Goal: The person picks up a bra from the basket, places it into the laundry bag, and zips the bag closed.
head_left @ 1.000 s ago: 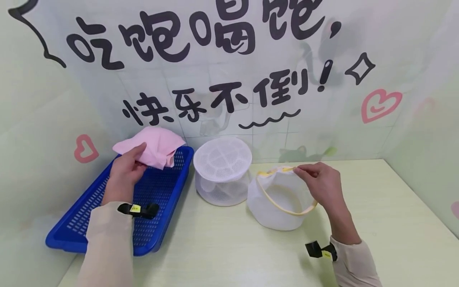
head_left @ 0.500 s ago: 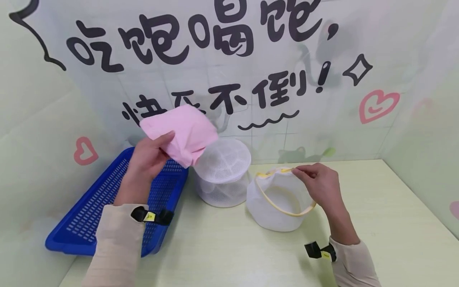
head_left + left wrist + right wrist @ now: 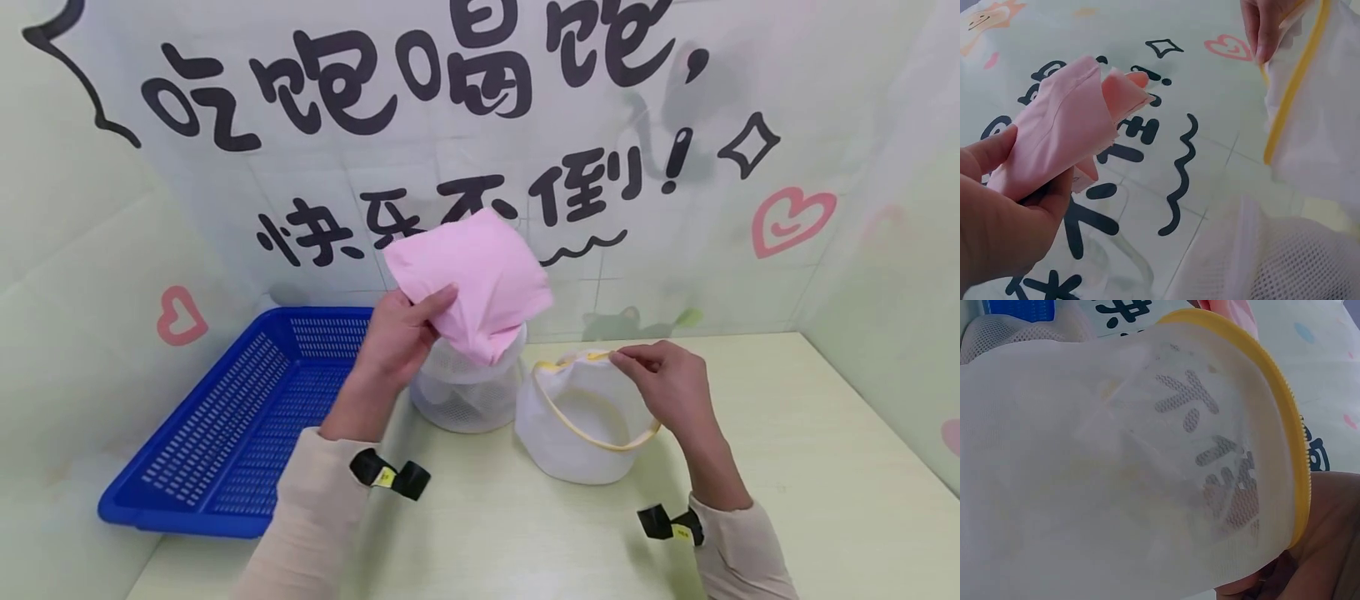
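My left hand [image 3: 397, 342] pinches a folded pink cloth [image 3: 472, 267] by its left edge, thumb on top. The cloth is held up in front of a round white mesh laundry bag [image 3: 465, 404] and hides most of its top. With thumb and fingertips my right hand [image 3: 671, 387] pinches the yellow rim of a second white laundry bag [image 3: 558, 450], which stands on the table with its mouth gaping. Zipper teeth show along that yellow trim [image 3: 1282, 394] in the right wrist view. From the left wrist, loose pink folds [image 3: 1122, 97] stick out at the cloth's far end.
A blue perforated plastic basket [image 3: 180, 521] lies at the left, partly behind my left arm. The pale table [image 3: 495, 533] runs back to a wall [image 3: 885, 275] printed with black characters and hearts. The two white bags stand side by side.
My left hand has carried the pink cloth rightward, from over the blue basket to in front of the round mesh bag. The right hand keeps its hold on the yellow rim.
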